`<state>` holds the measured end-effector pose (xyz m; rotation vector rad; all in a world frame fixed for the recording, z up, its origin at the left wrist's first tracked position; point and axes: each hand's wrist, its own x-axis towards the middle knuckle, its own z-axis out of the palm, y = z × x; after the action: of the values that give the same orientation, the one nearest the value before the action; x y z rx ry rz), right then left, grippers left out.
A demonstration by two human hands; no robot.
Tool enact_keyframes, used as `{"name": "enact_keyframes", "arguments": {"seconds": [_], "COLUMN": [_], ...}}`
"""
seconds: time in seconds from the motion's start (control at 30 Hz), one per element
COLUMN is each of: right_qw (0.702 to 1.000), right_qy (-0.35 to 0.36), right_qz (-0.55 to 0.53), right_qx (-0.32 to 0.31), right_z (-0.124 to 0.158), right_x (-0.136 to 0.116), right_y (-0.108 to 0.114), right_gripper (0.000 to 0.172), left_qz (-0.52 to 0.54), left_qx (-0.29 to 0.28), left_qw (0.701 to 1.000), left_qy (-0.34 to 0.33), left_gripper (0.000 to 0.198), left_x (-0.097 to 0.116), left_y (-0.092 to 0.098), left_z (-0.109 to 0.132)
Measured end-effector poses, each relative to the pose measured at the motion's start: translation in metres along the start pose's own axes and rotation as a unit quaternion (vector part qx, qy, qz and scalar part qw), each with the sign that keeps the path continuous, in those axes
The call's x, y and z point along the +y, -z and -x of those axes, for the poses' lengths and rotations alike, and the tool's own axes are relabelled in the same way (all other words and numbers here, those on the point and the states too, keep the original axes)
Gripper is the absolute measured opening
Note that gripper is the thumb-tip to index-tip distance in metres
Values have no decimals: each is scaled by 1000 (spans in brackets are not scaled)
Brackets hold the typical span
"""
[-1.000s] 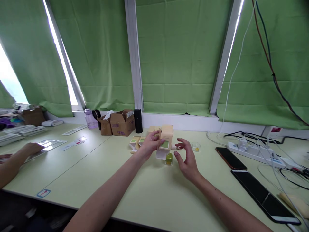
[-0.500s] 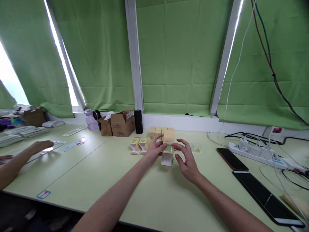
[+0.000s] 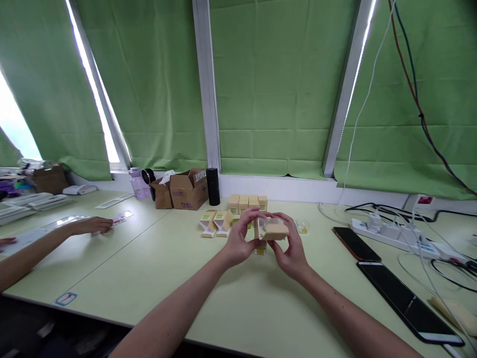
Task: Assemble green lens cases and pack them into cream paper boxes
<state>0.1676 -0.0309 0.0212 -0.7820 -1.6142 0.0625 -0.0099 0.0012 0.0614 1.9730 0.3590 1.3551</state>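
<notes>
Between both hands I hold a small cardboard box (image 3: pixel 275 229), tipped so that its opening faces left. My left hand (image 3: pixel 240 237) has its fingers at the box's open left end. My right hand (image 3: pixel 292 246) is closed around the right end, thumb below and fingers behind. Just under the box, a small clear container with yellow inside (image 3: pixel 261 250) sits on the table. Behind my left hand stand two open boxes with green windows (image 3: pixel 223 223) and a row of closed boxes (image 3: pixel 244 203). Another clear container (image 3: pixel 303 226) lies right of my right hand.
Two phones (image 3: pixel 408 301) (image 3: pixel 357 243) and a power strip (image 3: pixel 395 238) with cables lie at the right. Brown cartons (image 3: pixel 189 191), a black cylinder (image 3: pixel 213 186) and a purple bottle (image 3: pixel 139 184) stand at the back. A co-worker's hand (image 3: pixel 91 225) touches papers at the left.
The box has turned from upright, window toward me, to lying sideways with its opening at the left. My right hand has closed on it. The co-worker's hand has moved right.
</notes>
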Motion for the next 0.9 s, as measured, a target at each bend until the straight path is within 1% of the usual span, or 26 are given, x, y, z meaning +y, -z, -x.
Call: {"name": "enact_keyframes", "arguments": {"seconds": [0.03, 0.1, 0.2, 0.33, 0.43, 0.57, 0.63, 0.7, 0.73, 0.8, 0.87, 0.9], "right_qw": [1000, 999, 993, 984, 983, 987, 991, 994, 996, 998, 999, 999], "right_qy": [8, 22, 64, 127, 136, 113, 91, 67, 55, 30, 3, -10], "right_qz": [11, 40, 86, 111, 115, 105, 90, 70, 59, 36, 6, -12], "right_qx": [5, 25, 56, 56, 47, 47, 48, 48, 46, 39, 33, 31], "right_z": [0, 0, 1, 4, 5, 4, 2, 0, 0, -1, -1, -1], "right_x": [0, 3, 10, 18, 19, 12, 6, 1, -2, -4, -4, -3], "right_y": [1, 2, 5, 7, 6, 6, 7, 7, 7, 6, 4, 3], "right_gripper": [48, 47, 48, 48, 49, 54, 58, 59, 57, 52, 51, 53], "left_qz": [-59, -174, -287, -345, -357, -332, -295, -238, -203, -129, -53, -16], "left_qx": [-3, 9, 25, 28, 31, 38, 39, 33, 30, 37, 59, 69], "left_qw": [998, 983, 954, 929, 921, 926, 939, 959, 969, 988, 997, 997], "left_qy": [-20, -51, -83, -130, -155, -173, -171, -153, -135, -75, -5, 20], "left_gripper": [41, 37, 43, 38, 32, 36, 40, 44, 45, 46, 50, 53], "left_x": [2, 2, -5, -16, -20, -17, -14, -12, -11, -12, -15, -17], "left_y": [0, 0, 3, 8, 10, 8, 6, 3, 2, -2, -6, -8], "left_z": [1, 3, 6, 10, 11, 10, 8, 8, 7, 7, 6, 6]}}
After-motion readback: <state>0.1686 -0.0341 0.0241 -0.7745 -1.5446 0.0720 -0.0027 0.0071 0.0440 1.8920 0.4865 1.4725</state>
